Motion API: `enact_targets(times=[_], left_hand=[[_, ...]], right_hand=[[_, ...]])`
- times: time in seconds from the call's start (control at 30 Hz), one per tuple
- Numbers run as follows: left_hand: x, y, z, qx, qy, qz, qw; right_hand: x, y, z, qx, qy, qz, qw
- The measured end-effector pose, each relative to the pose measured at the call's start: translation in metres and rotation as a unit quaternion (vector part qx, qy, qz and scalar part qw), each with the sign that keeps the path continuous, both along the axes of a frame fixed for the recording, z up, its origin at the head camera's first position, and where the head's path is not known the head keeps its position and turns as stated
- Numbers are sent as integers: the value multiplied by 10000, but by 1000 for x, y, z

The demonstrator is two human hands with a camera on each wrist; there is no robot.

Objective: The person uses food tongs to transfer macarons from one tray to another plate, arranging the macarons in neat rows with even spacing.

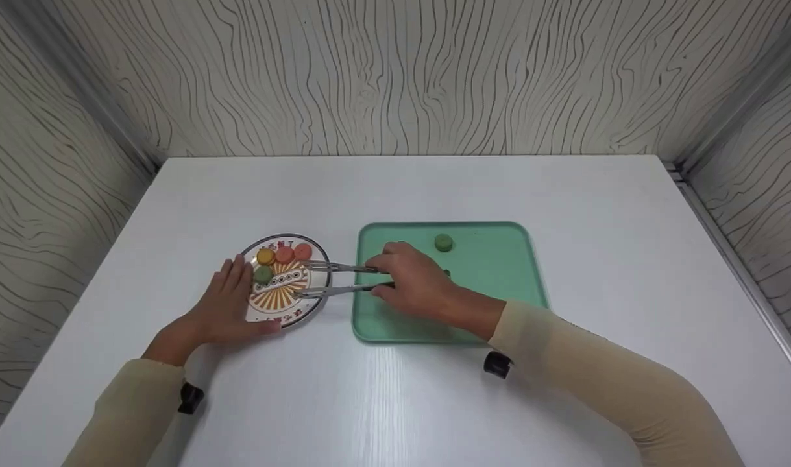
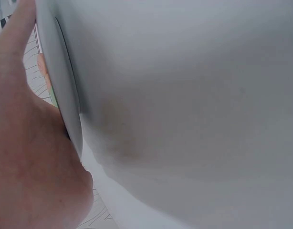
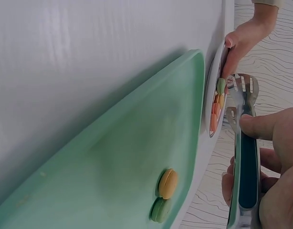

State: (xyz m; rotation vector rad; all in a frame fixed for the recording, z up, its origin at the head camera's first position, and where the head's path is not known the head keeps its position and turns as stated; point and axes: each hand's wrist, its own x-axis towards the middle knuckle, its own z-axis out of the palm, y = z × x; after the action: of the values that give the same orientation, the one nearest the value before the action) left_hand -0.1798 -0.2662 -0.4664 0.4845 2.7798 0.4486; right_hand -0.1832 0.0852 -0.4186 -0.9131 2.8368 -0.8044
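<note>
Four macarons (image 1: 284, 254) on plate (image 1: 275, 305) beside left hand (image 1: 223, 308), its straight fingers touching plate; right hand (image 1: 418, 282) grips tongs (image 3: 248, 171), tips apart above plate. Probably light, crumbly: pinch sides gently.

Overhead plus wrist-close — plate (image 1: 272, 301) throughout

Wood-grain panels (image 1: 395, 78) stand behind and beside a white table (image 1: 590, 201).

White table (image 1: 596, 207); wood-grain-patterned walls (image 1: 401, 78); grey corner strips (image 1: 87, 78).
</note>
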Motion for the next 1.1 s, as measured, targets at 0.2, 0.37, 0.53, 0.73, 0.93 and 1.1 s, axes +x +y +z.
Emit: enact_targets(times=[0.2,0.37,0.53,0.73,0.93,1.1], left_hand=[[0,0,2,-121,-64,1,9999],[0,0,4,-132,-107,6,9999],[0,0,3,-99,-131,31,9999],[0,0,3,-76,-98,24,9999],[1,0,4,2,-84,8,10000],[1,0,3,-2,-76,7,10000]], right_hand=[[0,9,0,-189,30,-29,9998],[1,16,5,-301,-32,-170,9994],[1,22,8,-358,-156,-224,9990],[0,32,8,-437,-214,-275,9984],[-1,40,9,-409,-284,-383,9980],[-2,47,8,-435,-253,-455,9977]])
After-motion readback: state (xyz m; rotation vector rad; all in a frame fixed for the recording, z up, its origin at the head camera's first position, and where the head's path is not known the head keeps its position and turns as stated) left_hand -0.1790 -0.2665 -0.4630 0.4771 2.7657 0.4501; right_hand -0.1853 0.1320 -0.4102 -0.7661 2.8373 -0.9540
